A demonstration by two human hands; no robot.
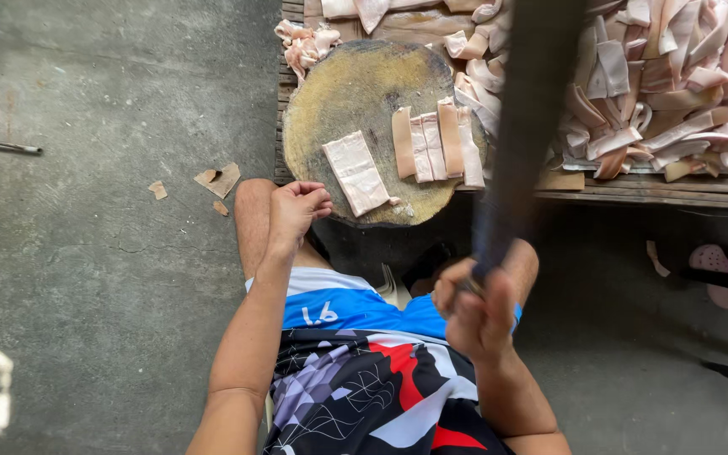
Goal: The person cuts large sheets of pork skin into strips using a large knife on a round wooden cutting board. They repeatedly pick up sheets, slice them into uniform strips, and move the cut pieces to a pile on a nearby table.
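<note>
My right hand [475, 310] grips the handle of a long dark blade [522, 126], raised and blurred above the board's right side. My left hand [297, 206] rests on my left knee with fingers curled, holding nothing, just in front of the round wooden chopping board [343, 88]. On the board lie one wide pale slab of pork skin [357, 171] and a row of cut strips [438, 143] to its right.
A large heap of pale cut strips [676, 76] covers the wooden pallet [650, 187] at the right and behind the board. Scraps [219, 179] lie on the concrete floor at left. A pink sandal [722, 265] sits at the far right.
</note>
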